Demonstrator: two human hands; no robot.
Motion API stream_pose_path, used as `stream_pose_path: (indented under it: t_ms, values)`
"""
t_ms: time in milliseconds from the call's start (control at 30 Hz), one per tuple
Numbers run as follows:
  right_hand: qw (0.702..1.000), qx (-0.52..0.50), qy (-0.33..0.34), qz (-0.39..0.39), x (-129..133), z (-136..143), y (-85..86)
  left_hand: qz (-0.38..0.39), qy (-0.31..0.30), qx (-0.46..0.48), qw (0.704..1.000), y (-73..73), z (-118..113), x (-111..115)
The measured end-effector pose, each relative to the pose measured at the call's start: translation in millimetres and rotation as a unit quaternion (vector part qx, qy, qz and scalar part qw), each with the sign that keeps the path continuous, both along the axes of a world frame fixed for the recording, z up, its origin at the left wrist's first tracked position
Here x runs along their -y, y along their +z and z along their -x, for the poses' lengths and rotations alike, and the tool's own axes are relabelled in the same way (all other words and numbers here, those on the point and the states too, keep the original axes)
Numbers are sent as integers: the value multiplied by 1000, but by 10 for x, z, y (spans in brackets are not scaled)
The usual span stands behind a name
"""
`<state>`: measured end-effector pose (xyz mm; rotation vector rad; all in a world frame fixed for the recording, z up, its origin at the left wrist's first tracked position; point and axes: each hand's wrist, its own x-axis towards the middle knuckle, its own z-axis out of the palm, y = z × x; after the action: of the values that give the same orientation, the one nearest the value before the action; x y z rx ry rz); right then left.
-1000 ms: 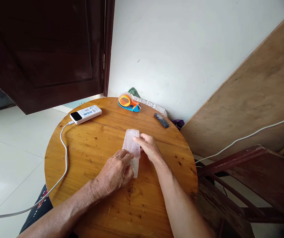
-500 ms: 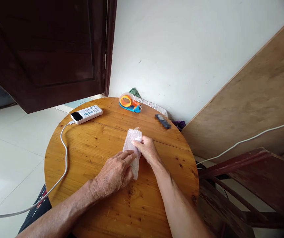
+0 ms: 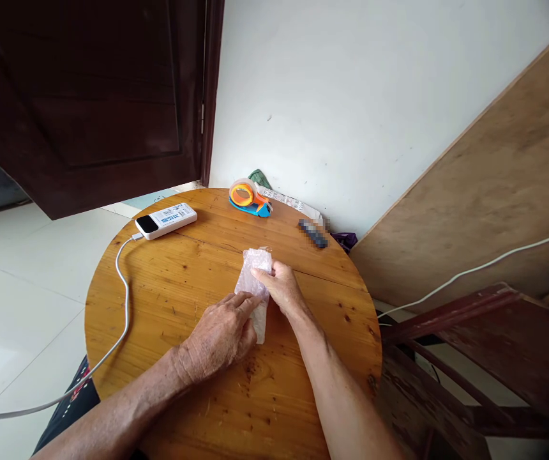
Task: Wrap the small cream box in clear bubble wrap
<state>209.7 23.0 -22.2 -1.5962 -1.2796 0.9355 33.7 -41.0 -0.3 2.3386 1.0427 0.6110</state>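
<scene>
A whitish bubble-wrap packet [image 3: 255, 265] lies near the middle of the round wooden table [image 3: 159, 281]. My right hand [image 3: 281, 284] grips its right side, thumb on top and the other fingers curled at the edge and underneath. Across the lower part of the packet rests my left hand [image 3: 226, 326], its fingers close together and pressed on the wrap. A small clear flap sticks out at the packet's far end. What lies inside the wrap cannot be made out.
A tape dispenser [image 3: 249, 198] in orange and blue stands at the table's far edge. Right of it lies a dark blurred object [image 3: 313, 233]. A white power bank [image 3: 166, 221] with a cable [image 3: 127, 300] sits at the left. A wall rises behind.
Both hands and the packet keep nearly the same pose. The whole view has shifted very slightly, and the packet's lower end appears a little farther left.
</scene>
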Motion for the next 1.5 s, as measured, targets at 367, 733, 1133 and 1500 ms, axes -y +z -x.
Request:
stream_pose_path:
  t_ms: [367, 733, 1133, 1500]
  values:
    - [986, -149, 77, 23, 138, 37, 398, 32, 90, -4, 995, 13, 17, -37]
    - [985, 105, 84, -107, 915, 212, 491, 64, 112, 104, 986, -189, 27, -149]
    - [936, 188, 114, -276, 1267, 261, -11, 260, -95, 207, 938, -69, 259, -239]
    - [973, 81, 75, -201, 993, 189, 111, 171, -47, 178, 968, -96, 215, -247]
